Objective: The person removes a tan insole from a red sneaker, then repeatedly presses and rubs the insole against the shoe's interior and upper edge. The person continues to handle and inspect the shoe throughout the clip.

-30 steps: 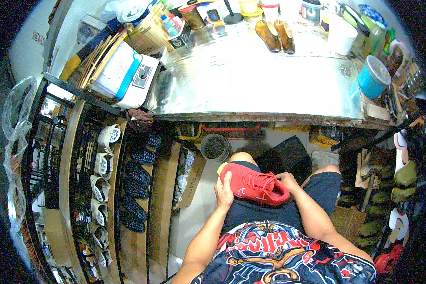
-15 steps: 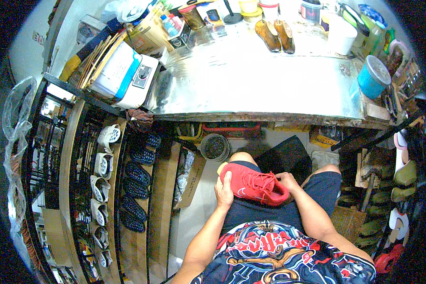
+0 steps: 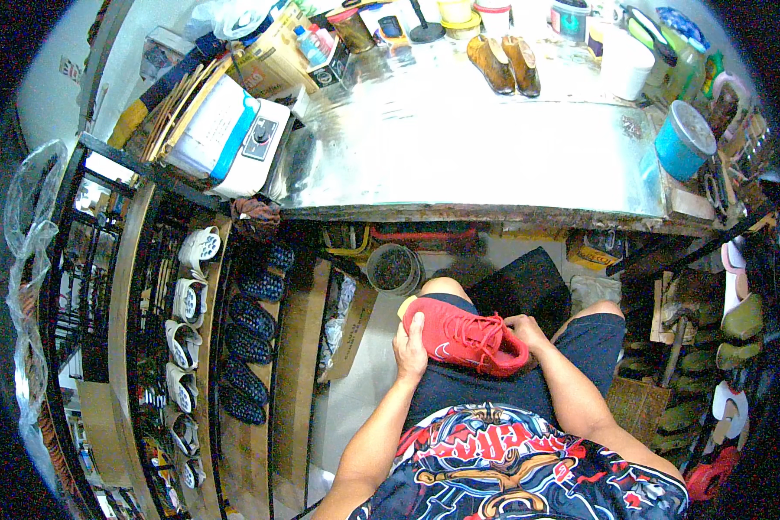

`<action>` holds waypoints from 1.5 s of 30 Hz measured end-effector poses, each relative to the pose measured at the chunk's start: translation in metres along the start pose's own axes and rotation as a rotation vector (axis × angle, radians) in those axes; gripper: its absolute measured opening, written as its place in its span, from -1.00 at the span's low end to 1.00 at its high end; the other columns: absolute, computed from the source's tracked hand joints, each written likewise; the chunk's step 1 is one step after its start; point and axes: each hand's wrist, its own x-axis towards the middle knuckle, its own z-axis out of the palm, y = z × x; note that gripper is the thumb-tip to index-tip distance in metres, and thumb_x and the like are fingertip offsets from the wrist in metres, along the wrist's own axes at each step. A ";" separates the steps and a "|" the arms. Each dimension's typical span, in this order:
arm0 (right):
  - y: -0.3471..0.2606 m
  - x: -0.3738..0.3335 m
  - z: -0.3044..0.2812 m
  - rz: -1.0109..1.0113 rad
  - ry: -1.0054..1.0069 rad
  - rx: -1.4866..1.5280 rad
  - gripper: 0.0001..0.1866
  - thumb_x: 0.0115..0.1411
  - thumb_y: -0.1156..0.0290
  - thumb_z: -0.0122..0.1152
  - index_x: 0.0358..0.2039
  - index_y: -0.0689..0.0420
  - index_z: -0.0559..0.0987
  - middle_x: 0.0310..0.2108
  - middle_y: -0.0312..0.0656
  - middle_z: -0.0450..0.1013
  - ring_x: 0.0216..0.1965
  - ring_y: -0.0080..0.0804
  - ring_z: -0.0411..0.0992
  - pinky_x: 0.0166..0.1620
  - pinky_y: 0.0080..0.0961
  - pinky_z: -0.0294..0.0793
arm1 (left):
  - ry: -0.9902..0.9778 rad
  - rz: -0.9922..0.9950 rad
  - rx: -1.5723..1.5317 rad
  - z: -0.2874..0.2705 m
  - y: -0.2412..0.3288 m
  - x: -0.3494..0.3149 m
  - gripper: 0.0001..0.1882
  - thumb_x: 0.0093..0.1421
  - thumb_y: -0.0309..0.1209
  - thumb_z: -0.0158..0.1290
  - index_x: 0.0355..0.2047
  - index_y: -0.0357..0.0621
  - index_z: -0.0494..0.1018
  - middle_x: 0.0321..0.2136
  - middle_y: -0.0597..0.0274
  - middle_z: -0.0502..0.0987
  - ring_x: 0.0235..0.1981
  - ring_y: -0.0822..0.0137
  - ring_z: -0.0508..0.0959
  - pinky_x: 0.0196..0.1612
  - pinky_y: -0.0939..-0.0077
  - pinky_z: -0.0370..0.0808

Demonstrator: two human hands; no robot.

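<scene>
A red lace-up sneaker rests above my lap, its toe pointing left and its ankle opening to the right. My left hand grips the toe end, thumb on the upper and the fingers hidden beneath. At the toe tip a small yellowish patch shows. My right hand is closed at the heel end, beside the collar; part of its fingers is hidden behind the shoe. Red laces run across the top of the sneaker.
Ahead stands a metal-topped workbench with a pair of brown shoe lasts and a blue tub. Racks of sandals fill the left side. A grey bucket sits on the floor; a hammer lies at right.
</scene>
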 end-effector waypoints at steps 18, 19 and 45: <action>-0.005 -0.003 -0.004 0.015 -0.019 0.004 -0.59 0.26 0.00 0.36 -0.12 0.06 0.81 -0.14 0.06 0.70 -0.08 0.08 0.68 0.05 -0.10 0.64 | 0.067 0.106 -0.026 0.005 -0.008 0.003 -0.47 0.49 -0.02 0.09 0.06 -0.31 0.60 -0.07 -0.10 0.72 0.01 0.07 0.69 0.10 0.22 0.54; -0.004 -0.003 -0.004 0.040 -0.040 -0.025 -0.58 0.26 -0.01 0.37 -0.12 0.06 0.81 -0.14 0.06 0.70 -0.08 0.08 0.68 0.05 -0.10 0.64 | 0.059 0.097 -0.028 0.005 -0.007 0.003 -0.47 0.49 -0.02 0.09 0.06 -0.31 0.60 -0.07 -0.10 0.72 0.00 0.07 0.69 0.10 0.21 0.54; 0.006 0.004 0.003 0.015 -0.001 -0.035 -0.57 0.25 -0.02 0.37 -0.07 0.03 0.81 -0.12 0.07 0.70 -0.07 0.09 0.68 0.07 -0.10 0.64 | 0.038 0.045 -0.026 0.004 0.005 -0.001 -0.48 0.50 -0.07 0.09 0.16 -0.31 0.58 0.03 -0.05 0.71 0.10 0.14 0.66 0.19 0.28 0.51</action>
